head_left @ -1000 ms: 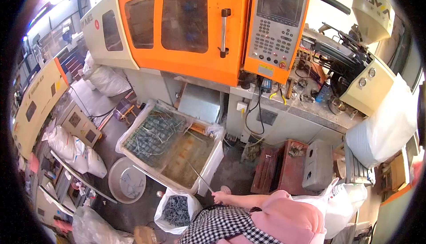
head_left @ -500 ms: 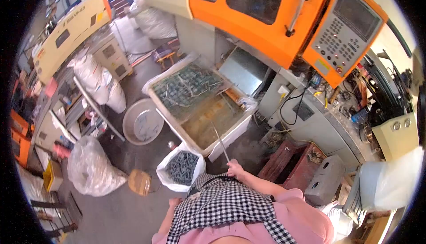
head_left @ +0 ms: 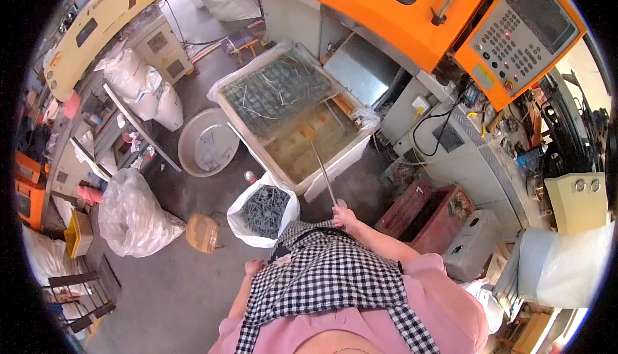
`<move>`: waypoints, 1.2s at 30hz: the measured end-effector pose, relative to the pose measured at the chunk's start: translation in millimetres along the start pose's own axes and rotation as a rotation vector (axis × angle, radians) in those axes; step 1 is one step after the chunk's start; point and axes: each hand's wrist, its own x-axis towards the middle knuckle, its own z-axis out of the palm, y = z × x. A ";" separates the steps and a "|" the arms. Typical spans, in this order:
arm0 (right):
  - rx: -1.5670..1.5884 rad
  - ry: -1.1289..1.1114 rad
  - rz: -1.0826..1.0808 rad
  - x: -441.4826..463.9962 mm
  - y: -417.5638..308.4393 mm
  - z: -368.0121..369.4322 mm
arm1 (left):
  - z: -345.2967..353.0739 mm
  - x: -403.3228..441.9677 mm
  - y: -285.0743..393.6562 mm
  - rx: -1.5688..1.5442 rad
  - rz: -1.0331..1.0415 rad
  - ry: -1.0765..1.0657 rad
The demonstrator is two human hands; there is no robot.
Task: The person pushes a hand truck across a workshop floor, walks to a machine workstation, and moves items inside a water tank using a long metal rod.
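My right hand [head_left: 344, 216] is closed around one end of a long thin rod [head_left: 324, 175]. The rod slants forward over the near rim of a large square tub [head_left: 239, 122], its far end at the murky brown water [head_left: 286, 154]. Dark grey-green grid-like pieces and pale thin strips [head_left: 277, 90] fill the far part of the tub. My left hand [head_left: 255, 267] hangs low beside the checked apron [head_left: 322, 270], fingers curled, with nothing visible in it. Just ahead of it stands a white sack [head_left: 241, 228] of thin grey plastic pieces [head_left: 265, 211].
An orange machine [head_left: 380, 12] with a control panel [head_left: 524, 35] stands beyond the tub. Left are a round basin [head_left: 187, 141], a clear plastic bag [head_left: 132, 215] and a wooden stool [head_left: 202, 233]. A red metal trough [head_left: 444, 222] lies to the right.
The view has tilted down, so the tub, sack and machine sit higher in the picture. My right hand still holds the rod over the tub. The left hand stays low at my side.
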 end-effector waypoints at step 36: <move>0.024 0.053 0.016 -2.7 -3.9 3.2 | -27.5 -75.6 77.9 -0.132 0.065 -0.016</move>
